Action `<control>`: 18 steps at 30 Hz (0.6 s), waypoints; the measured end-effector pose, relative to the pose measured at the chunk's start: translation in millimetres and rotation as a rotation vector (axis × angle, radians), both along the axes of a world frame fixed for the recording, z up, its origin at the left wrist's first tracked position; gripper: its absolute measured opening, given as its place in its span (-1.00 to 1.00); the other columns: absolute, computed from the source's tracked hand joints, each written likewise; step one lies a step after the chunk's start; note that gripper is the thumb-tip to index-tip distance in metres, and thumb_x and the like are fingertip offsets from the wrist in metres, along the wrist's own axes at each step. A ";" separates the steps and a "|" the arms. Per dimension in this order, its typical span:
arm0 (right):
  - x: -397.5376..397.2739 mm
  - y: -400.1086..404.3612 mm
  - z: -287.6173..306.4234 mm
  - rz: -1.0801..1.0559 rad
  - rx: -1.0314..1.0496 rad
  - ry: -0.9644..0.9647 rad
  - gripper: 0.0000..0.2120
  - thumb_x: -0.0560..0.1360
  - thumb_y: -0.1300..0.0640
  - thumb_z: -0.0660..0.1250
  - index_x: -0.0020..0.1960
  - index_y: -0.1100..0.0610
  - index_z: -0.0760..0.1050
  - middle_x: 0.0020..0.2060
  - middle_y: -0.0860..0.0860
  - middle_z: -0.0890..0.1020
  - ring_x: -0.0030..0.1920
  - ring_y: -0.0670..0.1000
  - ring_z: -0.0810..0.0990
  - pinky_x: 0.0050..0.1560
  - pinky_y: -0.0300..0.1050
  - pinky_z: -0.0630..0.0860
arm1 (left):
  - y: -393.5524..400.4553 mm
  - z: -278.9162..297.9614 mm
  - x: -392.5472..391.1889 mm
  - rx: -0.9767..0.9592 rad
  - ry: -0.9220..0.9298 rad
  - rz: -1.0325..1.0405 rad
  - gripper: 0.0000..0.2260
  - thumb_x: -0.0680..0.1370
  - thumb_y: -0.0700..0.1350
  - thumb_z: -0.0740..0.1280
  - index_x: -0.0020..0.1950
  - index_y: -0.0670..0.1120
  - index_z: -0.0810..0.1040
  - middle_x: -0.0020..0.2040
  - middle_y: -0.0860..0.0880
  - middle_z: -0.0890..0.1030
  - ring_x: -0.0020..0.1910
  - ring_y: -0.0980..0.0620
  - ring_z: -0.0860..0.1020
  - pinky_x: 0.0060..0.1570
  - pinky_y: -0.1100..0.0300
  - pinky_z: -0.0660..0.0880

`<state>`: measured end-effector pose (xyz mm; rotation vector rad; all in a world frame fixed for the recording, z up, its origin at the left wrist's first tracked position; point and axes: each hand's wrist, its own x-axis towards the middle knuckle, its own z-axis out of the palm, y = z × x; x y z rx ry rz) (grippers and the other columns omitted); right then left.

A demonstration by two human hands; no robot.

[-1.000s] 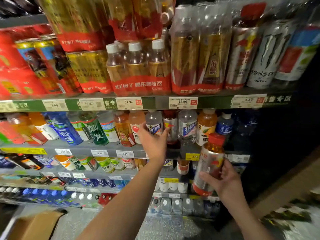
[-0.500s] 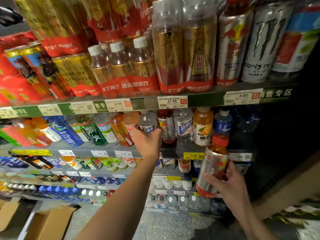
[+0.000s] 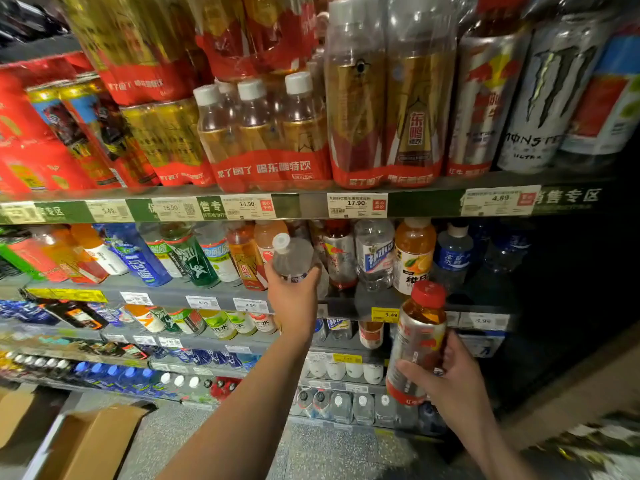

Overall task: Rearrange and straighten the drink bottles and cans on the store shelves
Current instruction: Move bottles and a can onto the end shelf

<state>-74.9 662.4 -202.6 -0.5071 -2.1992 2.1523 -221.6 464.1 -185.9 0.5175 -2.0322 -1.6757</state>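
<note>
Our left hand (image 3: 294, 299) gripping a clear bottle (image 3: 292, 258) tilted off the shelf (image 3: 194, 294), our right hand (image 3: 453, 386) clasping a red-capped bottle (image 3: 417, 344) below that shelf

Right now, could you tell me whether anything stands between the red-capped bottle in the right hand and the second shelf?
Nothing visible blocks it. The right hand holds the red-capped bottle in open air before the shelf edge. The left hand, gripping a clear bottle, is off to its left.

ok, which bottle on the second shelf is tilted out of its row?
The clear white-capped bottle gripped by the left hand. It leans out toward the camera; its neighbours stand upright in the row.
</note>
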 end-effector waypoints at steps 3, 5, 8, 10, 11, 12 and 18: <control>2.8 -8.6 -0.8 -0.010 0.031 0.009 -0.44 0.29 0.27 0.60 0.19 -0.04 0.49 0.01 -0.11 0.68 0.02 -0.12 0.64 0.03 -0.09 0.55 | -21.6 -5.2 10.8 0.156 0.008 -0.030 -0.55 0.37 -0.10 0.59 0.17 0.06 0.49 0.02 0.07 0.65 0.06 0.01 0.63 0.13 0.06 0.55; 2.0 -16.8 0.9 -0.039 0.040 0.028 -0.46 0.31 0.30 0.59 0.18 0.02 0.47 -0.01 -0.11 0.65 0.01 -0.11 0.61 0.02 -0.09 0.57 | -39.3 -6.3 19.5 0.257 0.013 -0.042 -0.51 0.32 0.00 0.63 0.17 0.09 0.52 0.08 0.02 0.68 0.10 -0.01 0.65 0.22 -0.08 0.57; -4.9 -33.9 7.6 -0.082 0.063 0.064 -0.45 0.32 0.39 0.55 0.13 -0.01 0.42 -0.03 -0.17 0.60 0.00 -0.20 0.57 -0.18 -0.45 0.45 | -73.2 -2.8 30.8 0.357 0.028 -0.052 -0.27 0.21 0.17 0.65 0.30 0.02 0.51 0.17 -0.05 0.66 0.18 -0.14 0.63 0.25 -0.22 0.53; -13.1 -44.9 8.8 -0.113 0.103 0.079 -0.46 0.31 0.38 0.56 0.07 -0.08 0.43 -0.06 -0.20 0.61 -0.03 -0.21 0.60 -0.25 -0.50 0.44 | -98.6 1.2 38.9 0.408 0.025 -0.081 -0.40 0.30 0.04 0.64 0.27 -0.02 0.52 0.08 -0.06 0.69 0.07 -0.16 0.64 0.15 -0.13 0.57; -16.7 -50.4 12.1 -0.118 0.118 0.091 -0.47 0.31 0.37 0.57 0.07 -0.08 0.45 -0.07 -0.20 0.62 -0.09 -0.22 0.63 -0.27 -0.51 0.45 | -109.0 1.8 43.6 0.424 0.036 -0.095 -0.56 0.38 -0.09 0.60 0.20 -0.01 0.54 -0.02 -0.01 0.70 -0.02 -0.12 0.63 0.05 -0.05 0.57; -22.2 -60.1 15.2 -0.115 0.134 0.103 -0.47 0.31 0.36 0.57 0.10 -0.07 0.48 -0.07 -0.18 0.65 -0.13 -0.22 0.65 -0.27 -0.51 0.47 | -122.6 2.7 47.7 0.437 0.051 -0.113 -0.66 0.43 -0.21 0.54 0.13 0.02 0.55 -0.11 0.04 0.70 -0.09 -0.06 0.62 -0.02 0.01 0.56; -74.6 -130.7 18.3 -0.223 0.352 0.210 -0.50 0.31 0.26 0.61 0.15 0.02 0.49 -0.09 -0.18 0.67 -0.09 -0.25 0.63 -0.12 -0.37 0.52 | -201.3 5.7 56.1 0.521 -0.006 -0.229 -0.51 0.39 -0.23 0.50 0.31 -0.13 0.51 0.06 -0.16 0.67 0.08 -0.17 0.64 0.03 -0.10 0.60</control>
